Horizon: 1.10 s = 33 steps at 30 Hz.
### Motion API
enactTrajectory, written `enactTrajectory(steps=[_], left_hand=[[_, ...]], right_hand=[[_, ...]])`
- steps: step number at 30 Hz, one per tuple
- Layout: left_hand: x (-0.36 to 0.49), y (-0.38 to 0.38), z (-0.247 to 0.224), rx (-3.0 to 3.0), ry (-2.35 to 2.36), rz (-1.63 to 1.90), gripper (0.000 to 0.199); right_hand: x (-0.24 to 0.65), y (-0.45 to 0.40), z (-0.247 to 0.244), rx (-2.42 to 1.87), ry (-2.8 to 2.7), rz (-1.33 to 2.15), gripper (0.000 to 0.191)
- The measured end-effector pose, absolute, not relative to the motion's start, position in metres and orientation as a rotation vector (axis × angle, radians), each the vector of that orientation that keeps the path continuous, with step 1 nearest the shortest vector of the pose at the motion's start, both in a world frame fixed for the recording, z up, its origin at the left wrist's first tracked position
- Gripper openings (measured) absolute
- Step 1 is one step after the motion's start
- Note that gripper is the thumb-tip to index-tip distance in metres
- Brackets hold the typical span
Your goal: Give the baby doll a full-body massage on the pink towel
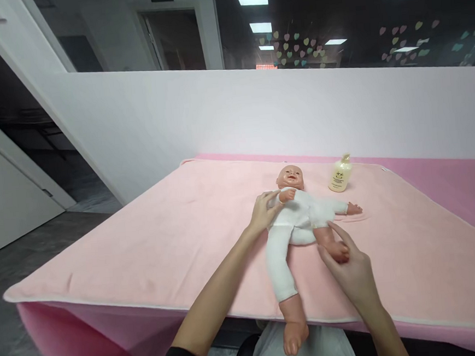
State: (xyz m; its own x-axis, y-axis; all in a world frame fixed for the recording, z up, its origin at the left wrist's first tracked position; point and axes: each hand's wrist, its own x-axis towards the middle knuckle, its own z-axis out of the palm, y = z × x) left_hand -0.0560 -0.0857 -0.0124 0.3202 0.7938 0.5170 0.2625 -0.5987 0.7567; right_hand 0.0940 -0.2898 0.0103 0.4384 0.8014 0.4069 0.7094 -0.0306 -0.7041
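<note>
A baby doll (301, 208) with a white cloth body lies on its back on the pink blanket (163, 233), head toward the wall. My left hand (263, 210) rests against the doll's shoulder and arm on the left side, its fingers partly over the white cloth. Around the doll's raised, bent leg on the right is my right hand (349, 262), thumb and fingers apart on either side of the lower leg and foot. The doll's other leg stretches toward me, its foot past the table edge.
A pale yellow pump bottle (339, 175) stands behind the doll on the right. A white partition (257, 110) with windows above rises behind the table. My lap is below the front edge, and a door (12, 190) is at the left.
</note>
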Motion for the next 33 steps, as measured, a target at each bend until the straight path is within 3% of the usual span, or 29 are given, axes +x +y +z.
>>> enactTrajectory(steps=[7,11,16,21,27,32,33], left_hand=[[-0.067,-0.062,-0.010,1.177,0.999,1.449,0.026],[-0.077,-0.054,-0.012,0.803,1.030,1.432,0.014],[-0.085,-0.049,-0.015,0.370,0.898,1.377,0.017],[-0.086,-0.049,-0.010,0.192,0.896,1.404,0.018],[-0.119,-0.038,-0.006,0.070,0.787,1.539,0.019],[-0.146,-0.033,-0.008,0.019,0.952,1.688,0.011],[-0.148,-0.033,-0.006,0.042,1.008,1.732,0.012]], right_hand=[[0.098,-0.383,-0.042,-1.808,-1.152,0.188,0.058],[0.083,-0.394,-0.071,-1.816,-1.135,0.107,0.057],[0.081,-0.388,-0.084,-1.762,-1.249,0.087,0.058],[0.104,-0.387,-0.068,-1.655,-1.156,0.248,0.051],[0.141,-0.330,-0.007,-1.371,-0.795,0.389,0.043],[0.163,-0.223,0.006,-1.064,-0.383,1.086,0.004],[0.165,-0.203,0.002,-1.083,-0.282,1.128,0.008]])
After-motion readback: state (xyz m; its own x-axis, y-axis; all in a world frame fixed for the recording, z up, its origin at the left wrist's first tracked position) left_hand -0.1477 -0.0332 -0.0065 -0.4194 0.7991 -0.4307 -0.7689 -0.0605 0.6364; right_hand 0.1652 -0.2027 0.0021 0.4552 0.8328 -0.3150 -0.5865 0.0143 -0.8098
